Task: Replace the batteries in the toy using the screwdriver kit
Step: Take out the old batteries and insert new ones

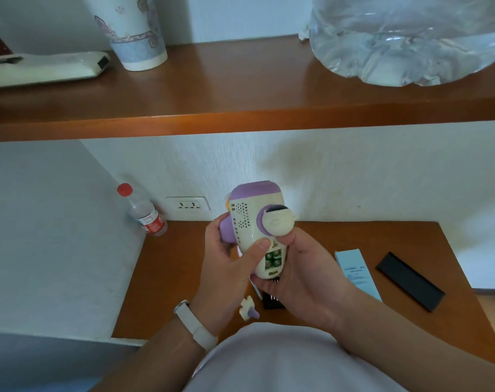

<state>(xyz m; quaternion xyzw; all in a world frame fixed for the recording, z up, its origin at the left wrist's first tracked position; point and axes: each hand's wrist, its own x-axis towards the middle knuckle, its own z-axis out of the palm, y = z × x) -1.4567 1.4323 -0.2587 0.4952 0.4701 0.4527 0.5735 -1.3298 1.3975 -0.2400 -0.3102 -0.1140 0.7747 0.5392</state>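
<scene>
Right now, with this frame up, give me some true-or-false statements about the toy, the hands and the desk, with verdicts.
1. The left hand and right hand both hold the toy. True.
2. The toy's battery compartment is covered. False: it is open, with batteries showing.
3. The bottle has a red cap. True.
4. A paper cup stands on the shelf. True.
5. The light blue box sits on the shelf. False: it lies on the desk, right of the hands.
</scene>
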